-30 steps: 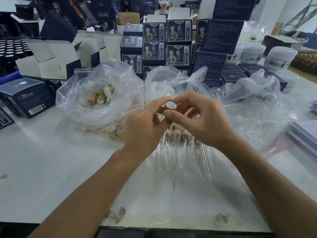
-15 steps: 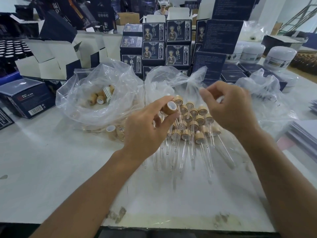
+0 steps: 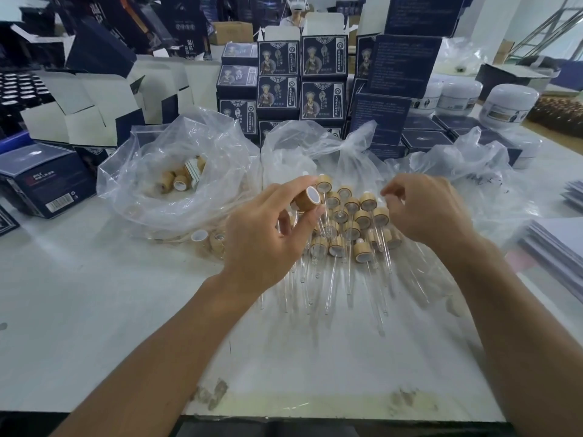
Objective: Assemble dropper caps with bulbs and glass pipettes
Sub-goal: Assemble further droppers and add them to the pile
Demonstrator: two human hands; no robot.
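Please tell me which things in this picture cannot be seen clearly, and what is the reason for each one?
- Head view: what the right hand holds, if anything; its curled fingers hide it.
- Head view: whether the bamboo cap in the left hand has a bulb; the fingers cover its far end.
- Head view: print on the dark boxes; too small and blurred.
- Head view: contents of the right plastic bag; crumpled film obscures them.

A bamboo-coloured dropper cap (image 3: 307, 199) with a white inner face is pinched between the left hand's fingers (image 3: 296, 190), its open end tilted toward the camera. Just beyond and below those fingers lies a heap of assembled droppers (image 3: 353, 227), same caps, clear glass pipettes (image 3: 348, 279) pointing toward the near edge of the worktop (image 3: 94, 294).
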